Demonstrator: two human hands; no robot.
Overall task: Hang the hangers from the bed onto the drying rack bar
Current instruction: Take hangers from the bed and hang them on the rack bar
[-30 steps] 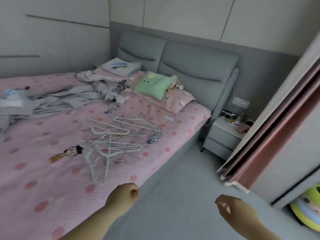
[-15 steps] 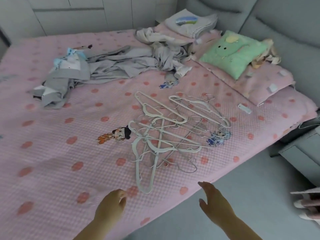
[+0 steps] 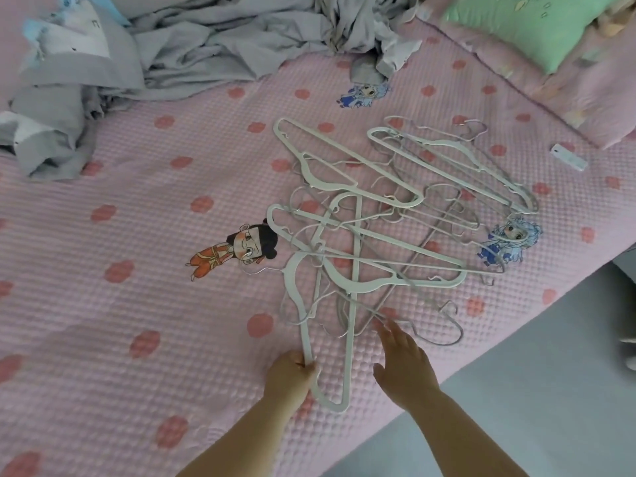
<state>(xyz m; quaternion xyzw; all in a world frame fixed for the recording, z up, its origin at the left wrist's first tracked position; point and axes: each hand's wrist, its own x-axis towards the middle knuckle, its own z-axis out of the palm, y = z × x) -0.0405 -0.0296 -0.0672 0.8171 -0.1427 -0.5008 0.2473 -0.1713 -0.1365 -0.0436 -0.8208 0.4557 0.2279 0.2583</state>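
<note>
Several white plastic and thin wire hangers point(image 3: 378, 228) lie tangled in a pile on the pink dotted bedspread point(image 3: 137, 304). My left hand point(image 3: 289, 376) grips the near arm of the closest white hanger point(image 3: 347, 352) at the pile's front. My right hand point(image 3: 402, 359) reaches over the bed edge with straight fingers, its fingertips touching a thin wire hanger point(image 3: 437, 328). The drying rack bar is out of view.
Crumpled grey clothes point(image 3: 179, 46) lie at the back left of the bed. A green pillow point(image 3: 523, 25) sits at the back right, a small white remote point(image 3: 568, 156) near it. Cartoon prints mark the spread. Grey floor point(image 3: 533, 390) lies to the right.
I have moved in over the bed; the room and wardrobe have dropped from view. Both hands advanced to the pile: the left took hold of the nearest hanger, the right reached the wire hangers.
</note>
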